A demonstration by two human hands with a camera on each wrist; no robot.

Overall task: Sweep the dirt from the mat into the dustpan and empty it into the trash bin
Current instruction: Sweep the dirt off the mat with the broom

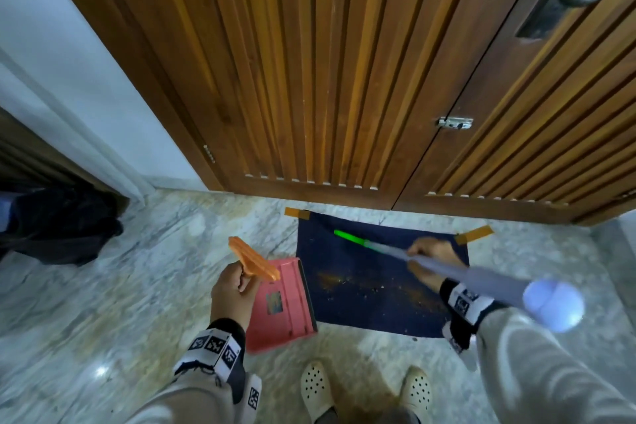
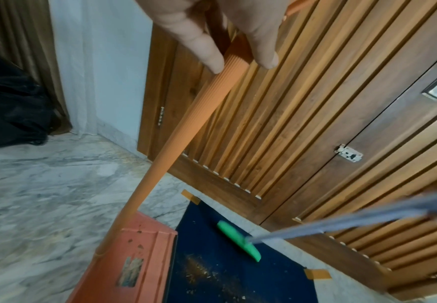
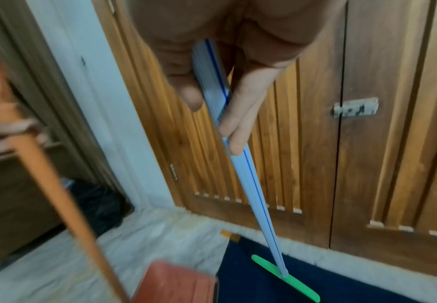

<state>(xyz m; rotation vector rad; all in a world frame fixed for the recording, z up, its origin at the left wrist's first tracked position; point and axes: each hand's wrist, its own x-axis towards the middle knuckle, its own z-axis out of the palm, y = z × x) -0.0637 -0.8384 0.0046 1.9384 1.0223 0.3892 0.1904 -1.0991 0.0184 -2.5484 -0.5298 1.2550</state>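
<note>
A dark blue mat (image 1: pixel 378 306) lies on the floor before the wooden doors, its far corners taped down. Brown dirt (image 1: pixel 358 284) is scattered across its middle. A pink dustpan (image 1: pixel 275 306) sits on the floor with its lip at the mat's left edge. My left hand (image 1: pixel 241 280) grips the dustpan's long orange handle (image 2: pixel 186 123). My right hand (image 1: pixel 418 258) grips the grey-blue broom handle (image 3: pixel 251 184). The green broom head (image 1: pixel 347 237) rests on the far part of the mat, beyond the dirt. A black trash bag (image 1: pixel 58 227) stands at the left.
Slatted wooden doors (image 1: pixel 344 79) with a metal latch (image 1: pixel 454 122) rise right behind the mat. A white wall (image 1: pixel 86 62) and curtain stand to the left. My feet in white clogs (image 1: pixel 316 389) are on the marble floor (image 1: pixel 120 286) near the mat's front edge.
</note>
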